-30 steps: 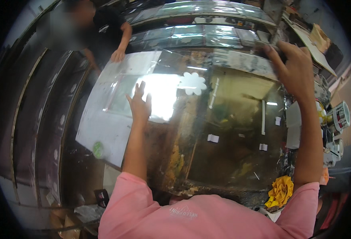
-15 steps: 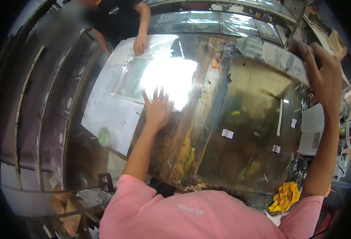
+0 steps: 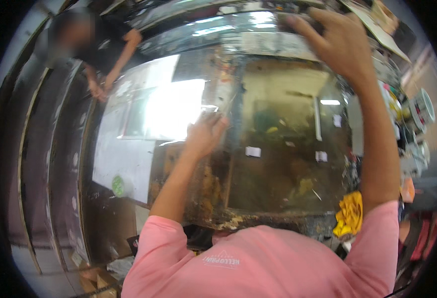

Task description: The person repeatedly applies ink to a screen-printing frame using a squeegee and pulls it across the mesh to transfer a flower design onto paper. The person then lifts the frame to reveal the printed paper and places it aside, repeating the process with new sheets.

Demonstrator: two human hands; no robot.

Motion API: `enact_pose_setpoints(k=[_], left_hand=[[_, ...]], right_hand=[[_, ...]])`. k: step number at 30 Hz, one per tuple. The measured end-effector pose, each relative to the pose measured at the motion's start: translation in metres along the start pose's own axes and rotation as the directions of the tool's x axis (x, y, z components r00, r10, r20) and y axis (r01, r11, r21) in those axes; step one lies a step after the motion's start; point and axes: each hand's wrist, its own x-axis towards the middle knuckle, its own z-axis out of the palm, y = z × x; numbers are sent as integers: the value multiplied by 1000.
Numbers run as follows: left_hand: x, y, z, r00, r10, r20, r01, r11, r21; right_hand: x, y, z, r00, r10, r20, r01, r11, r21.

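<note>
My left hand [image 3: 207, 133], slightly blurred, lies at the right edge of a stack of clear plastic sheets [image 3: 138, 119], fingers stretched out and apart. Glare washes out much of the stack, which rests on white paper [image 3: 124, 161]. My right hand [image 3: 345, 47] is raised over the far right, thumb and fingers apart, with nothing visible between them. Below it is a smudged pale strip [image 3: 278, 45] along the far edge of a brownish glass panel [image 3: 273, 184] set in the stained worktable [image 3: 176, 191].
Small white paper pieces [image 3: 253, 151] and a narrow white strip [image 3: 318, 119] lie on the glass. A crumpled yellow cloth [image 3: 348, 213] sits at the near right corner. A green round item [image 3: 117, 186] is on the paper. Another person's hands [image 3: 99, 92] are at the far left; tubs [image 3: 421, 109] stand right.
My view has shifted, so the table appears further left. My left hand has slid to the stack's right edge. The other person's hand has left the sheets. My right hand stays raised.
</note>
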Motion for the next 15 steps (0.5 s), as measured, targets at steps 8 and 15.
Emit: enact_pose_setpoints(k=[8,15], left_hand=[[21,175,118,887,462,14,-463,886,22],[17,225,133,846,531,51,-532,847,16]], right_hand=[[-7,0,-5,999,-9,47,8,1000,15],[7,2,-10,998,-16,56,17,1000,-23]])
